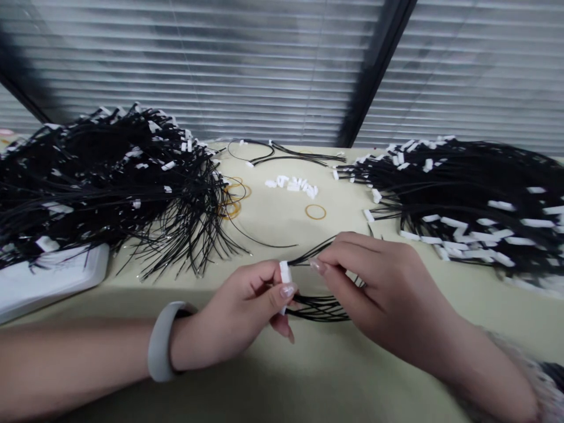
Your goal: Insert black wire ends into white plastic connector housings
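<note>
My left hand (247,308) pinches a small white connector (285,272) between thumb and fingers, near the table's front middle. My right hand (374,282) holds a thin bundle of black wires (319,308) just to the right of the connector, fingertips almost touching it. The wires loop under my right palm and are partly hidden there. A grey band sits on my left wrist (164,341).
A big heap of black wires with white connectors (106,176) lies at the left, over a white tray (48,276). Another heap (476,200) fills the right. Loose white connectors (293,184) and yellow rubber bands (315,211) lie mid-table. Window blinds stand behind.
</note>
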A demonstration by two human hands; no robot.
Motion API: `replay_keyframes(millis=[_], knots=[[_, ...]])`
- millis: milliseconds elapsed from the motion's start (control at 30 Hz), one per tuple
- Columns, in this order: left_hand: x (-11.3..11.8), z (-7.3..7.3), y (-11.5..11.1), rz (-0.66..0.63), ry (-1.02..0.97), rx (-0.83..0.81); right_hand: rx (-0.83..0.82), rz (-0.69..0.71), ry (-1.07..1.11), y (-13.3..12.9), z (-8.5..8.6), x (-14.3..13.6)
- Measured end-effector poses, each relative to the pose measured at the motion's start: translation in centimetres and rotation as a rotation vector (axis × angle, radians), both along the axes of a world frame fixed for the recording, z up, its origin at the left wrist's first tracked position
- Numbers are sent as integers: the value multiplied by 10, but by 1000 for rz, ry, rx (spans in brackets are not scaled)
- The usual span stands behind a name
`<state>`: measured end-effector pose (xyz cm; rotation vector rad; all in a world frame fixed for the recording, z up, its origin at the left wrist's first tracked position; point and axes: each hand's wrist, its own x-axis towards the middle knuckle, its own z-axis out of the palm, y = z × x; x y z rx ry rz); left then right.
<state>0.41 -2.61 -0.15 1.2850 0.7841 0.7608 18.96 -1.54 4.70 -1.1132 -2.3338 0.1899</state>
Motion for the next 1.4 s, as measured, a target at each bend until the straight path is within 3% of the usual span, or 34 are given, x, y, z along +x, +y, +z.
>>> replay_keyframes(millis=[167, 533, 767, 1067, 1400], knots=[[1, -1, -2, -9, 25, 31, -24, -58, -22, -2, -4, -6], [3, -1, 0, 3, 5, 0, -1, 7, 48, 3, -11, -8], [6, 0, 4, 113, -39, -127, 226, -96, 189, 7, 6, 5], [3, -5, 4, 68, -91, -111, 97, 5, 125, 4, 0, 0], [2, -1, 2, 11, -95, -75, 41, -15, 116, 2, -7, -6]])
